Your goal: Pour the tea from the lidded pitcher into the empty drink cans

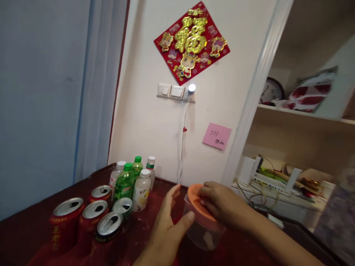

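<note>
Okay, dark red glossy surface (142,232) against a white wall (149,122); clear plastic tub (203,236) with round orange lid (210,221) sits at its right part, between both hands. Left hand (169,226): fingers extended, thumb spread wide, holding nothing; thumb overlaps the tub's side in view, contact unclear. Right hand (222,201): fingers curled over the lid, touching it; cannot tell how firmly they grip. Left on surface: five metal drink cans (93,223) with opened tops, five capped plastic bottles (124,185) just behind. Wall carries red diamond-shaped decoration with gold character (191,40), white switch plates (176,92), small lit plug-in lamp (191,88), pink paper note (217,136). Blue curtain (44,92) far left; right, built-in shelves (299,112) with round clock (271,91), white router (273,184).
</note>
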A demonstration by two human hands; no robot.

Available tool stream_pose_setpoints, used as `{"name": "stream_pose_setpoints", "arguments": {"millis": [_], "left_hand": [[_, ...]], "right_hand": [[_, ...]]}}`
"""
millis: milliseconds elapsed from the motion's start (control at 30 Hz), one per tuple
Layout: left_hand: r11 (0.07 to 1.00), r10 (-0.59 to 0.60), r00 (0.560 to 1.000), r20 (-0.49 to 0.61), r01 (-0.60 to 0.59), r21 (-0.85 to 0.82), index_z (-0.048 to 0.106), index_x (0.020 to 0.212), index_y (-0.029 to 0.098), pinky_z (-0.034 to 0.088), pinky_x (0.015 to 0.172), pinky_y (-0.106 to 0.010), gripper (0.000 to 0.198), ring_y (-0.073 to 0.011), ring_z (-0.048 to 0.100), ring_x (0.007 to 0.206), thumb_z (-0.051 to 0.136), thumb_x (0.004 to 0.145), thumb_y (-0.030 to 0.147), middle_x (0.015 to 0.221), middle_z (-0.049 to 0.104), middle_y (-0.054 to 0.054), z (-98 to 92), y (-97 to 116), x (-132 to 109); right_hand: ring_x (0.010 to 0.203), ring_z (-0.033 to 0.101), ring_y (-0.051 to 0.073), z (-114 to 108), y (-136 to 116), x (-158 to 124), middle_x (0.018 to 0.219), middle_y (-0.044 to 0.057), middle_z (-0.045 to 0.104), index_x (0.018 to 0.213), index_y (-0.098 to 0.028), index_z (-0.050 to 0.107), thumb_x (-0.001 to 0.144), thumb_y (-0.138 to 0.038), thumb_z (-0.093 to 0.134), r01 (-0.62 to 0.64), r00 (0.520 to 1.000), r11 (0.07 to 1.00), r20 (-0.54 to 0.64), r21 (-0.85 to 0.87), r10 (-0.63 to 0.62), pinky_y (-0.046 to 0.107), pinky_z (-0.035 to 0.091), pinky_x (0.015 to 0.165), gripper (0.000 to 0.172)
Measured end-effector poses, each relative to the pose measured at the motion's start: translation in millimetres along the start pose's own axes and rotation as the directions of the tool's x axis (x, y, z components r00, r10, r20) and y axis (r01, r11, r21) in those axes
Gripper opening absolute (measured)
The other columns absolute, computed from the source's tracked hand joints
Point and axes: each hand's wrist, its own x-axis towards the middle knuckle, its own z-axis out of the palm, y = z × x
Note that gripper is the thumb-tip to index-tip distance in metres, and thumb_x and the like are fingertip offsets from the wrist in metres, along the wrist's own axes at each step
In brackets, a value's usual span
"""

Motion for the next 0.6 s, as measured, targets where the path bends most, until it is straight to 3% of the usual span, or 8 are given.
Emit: {"name": "stream_pose_setpoints", "arguments": {"millis": [167,367,500,600], "left_hand": [[0.999,0.043,0.997,-0.060,-0.042,0.029,0.045,0.144,0.022,0.037,0.118,-0.053,0.075,-0.0369,0.041,0.146,0.066,0.083,0.062,0.157,0.045,-0.018,-1.0,29.9,7.6],[0.989,0.072,0.993,-0.094,-0.059,0.132,0.053,0.138,0.025,0.040,0.117,-0.052,0.068,-0.0363,0.045,0.145,0.069,0.082,0.058,0.155,0.050,-0.015,-6.8,52.4,0.8],[0.991,0.045,0.994,-0.095,-0.032,0.132,0.057,0.134,0.026,0.042,0.116,-0.052,0.069,-0.0377,0.045,0.144,0.077,0.076,0.058,0.152,0.053,-0.013,-18.1,48.8,-14.1],[0.996,-0.009,0.997,-0.079,0.016,0.092,0.057,0.135,0.027,0.044,0.116,-0.051,0.072,-0.0379,0.044,0.145,0.080,0.074,0.060,0.151,0.055,-0.012,-25.7,29.4,-24.6]], "right_hand": [[0.086,0.062,0.021,4.2,-0.4,-9.4,0.090,0.002,0.065,0.097,-0.016,0.074,0.101,-0.013,0.063,0.007,0.994,0.997,-0.110,0.072,0.001,0.035,0.048,0.079,0.012],[0.119,0.056,0.024,-5.4,20.0,-36.0,0.131,0.011,0.061,0.131,-0.015,0.065,0.103,-0.023,0.056,0.024,0.947,0.965,-0.315,0.260,0.062,0.041,0.043,0.105,0.030],[0.121,0.055,0.028,2.3,52.3,-65.8,0.130,0.012,0.059,0.132,-0.014,0.062,0.104,-0.036,0.057,-0.056,0.887,0.905,-0.395,0.421,0.239,0.048,0.044,0.104,0.035],[0.122,0.055,0.030,26.3,73.7,-81.9,0.132,0.012,0.059,0.131,-0.016,0.061,0.104,-0.045,0.062,-0.130,0.861,0.806,-0.338,0.577,0.381,0.053,0.043,0.105,0.040]]}}
